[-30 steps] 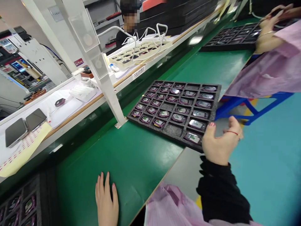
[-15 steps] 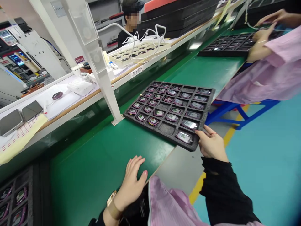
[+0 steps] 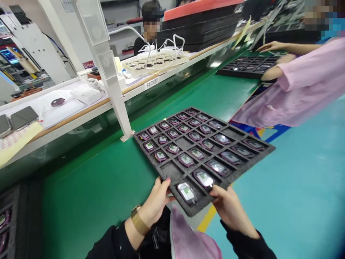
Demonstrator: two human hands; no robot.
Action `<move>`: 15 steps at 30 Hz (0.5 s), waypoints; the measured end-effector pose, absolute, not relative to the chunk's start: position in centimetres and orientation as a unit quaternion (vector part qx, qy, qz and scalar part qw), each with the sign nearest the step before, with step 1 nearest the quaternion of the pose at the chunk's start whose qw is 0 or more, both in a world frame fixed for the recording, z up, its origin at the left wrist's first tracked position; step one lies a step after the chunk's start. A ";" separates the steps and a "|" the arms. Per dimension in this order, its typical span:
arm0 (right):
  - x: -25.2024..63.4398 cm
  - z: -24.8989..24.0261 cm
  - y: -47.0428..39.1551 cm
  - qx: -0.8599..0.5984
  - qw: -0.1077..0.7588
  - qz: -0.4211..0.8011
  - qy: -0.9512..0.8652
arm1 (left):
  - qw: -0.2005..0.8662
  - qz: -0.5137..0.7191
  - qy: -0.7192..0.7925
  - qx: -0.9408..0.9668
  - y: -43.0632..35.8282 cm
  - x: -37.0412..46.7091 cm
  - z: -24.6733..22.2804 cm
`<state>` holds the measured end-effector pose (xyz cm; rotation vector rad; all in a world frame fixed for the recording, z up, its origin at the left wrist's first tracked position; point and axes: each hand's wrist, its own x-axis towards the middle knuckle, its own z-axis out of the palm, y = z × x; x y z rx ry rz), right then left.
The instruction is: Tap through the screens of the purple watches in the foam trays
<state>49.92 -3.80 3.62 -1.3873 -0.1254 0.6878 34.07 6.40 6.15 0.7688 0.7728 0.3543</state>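
Tray (image 3: pixel 180 144), black, tilted, partly filled with purple-rimmed pieces (image 3: pixel 185 159), its edge pinched by both hands (image 3: pixel 159 201).

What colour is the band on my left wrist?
It's gold: the watch band on your left wrist shows best in the head view.

On the shelf (image 3: pixel 134 93) by you, two flat phones (image 3: pixel 24 117) sit next to a yellow paper (image 3: pixel 23 145), and white wires (image 3: pixel 129 28) loop over a cream tray (image 3: pixel 137 73). To your right, you can see a blue stool (image 3: pixel 280 131) near someone in pink (image 3: pixel 304 75)
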 end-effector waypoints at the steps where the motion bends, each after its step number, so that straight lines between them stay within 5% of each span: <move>1: 49.1 3.8 -4.7 -0.627 0.709 0.317 -0.053 | 0.836 0.171 0.377 0.361 6.0 33.8 6.0; 7: 48.2 3.9 -9.4 -0.584 0.691 0.426 -0.015 | 0.789 0.194 0.442 0.381 5.2 28.7 5.7; 15: 51.7 3.5 -9.6 -0.684 0.647 0.299 0.156 | 0.669 0.278 0.601 0.338 4.8 16.2 6.3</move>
